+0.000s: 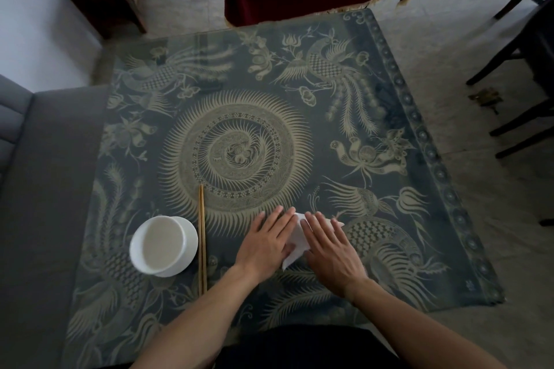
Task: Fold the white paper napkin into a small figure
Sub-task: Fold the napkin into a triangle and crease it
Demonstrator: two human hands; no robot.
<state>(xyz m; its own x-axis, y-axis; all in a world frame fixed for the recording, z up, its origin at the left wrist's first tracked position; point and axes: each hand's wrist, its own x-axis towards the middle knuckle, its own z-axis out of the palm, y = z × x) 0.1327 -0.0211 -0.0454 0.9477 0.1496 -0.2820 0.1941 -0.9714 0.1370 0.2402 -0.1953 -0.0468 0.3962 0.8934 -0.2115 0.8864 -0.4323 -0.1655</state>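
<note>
The napkin (295,244) lies flat on the patterned table (389,117), near the edge closest to the person and a bit right of centre, directly under both hands. The left hand (265,244) presses down on its left part with fingers straight and spread, palm flat; the right hand (331,249) does the same on the right part, fingers straight and pointing away and slightly left. Neither hand grips or pinches anything, both just press. Only a narrow white strip shows between the two hands, plus a small white corner poking out beyond the right hand's fingertips on the far right side. The visible strip runs from a near tip, at the gap by the wrists, up and away toward the fingertips, so the fold line seems to lie along the gap between the hands, roughly away from the body. Both hands are equally on it; neither is nearer. How many layers are already folded cannot be told, too much is covered. Judging by this, a crease is being flattened, with more folding still to come. Off to the left, well apart from the napkin, stand a white bowl (163,246) and chopsticks (202,237) lying lengthwise just beside it.
</note>
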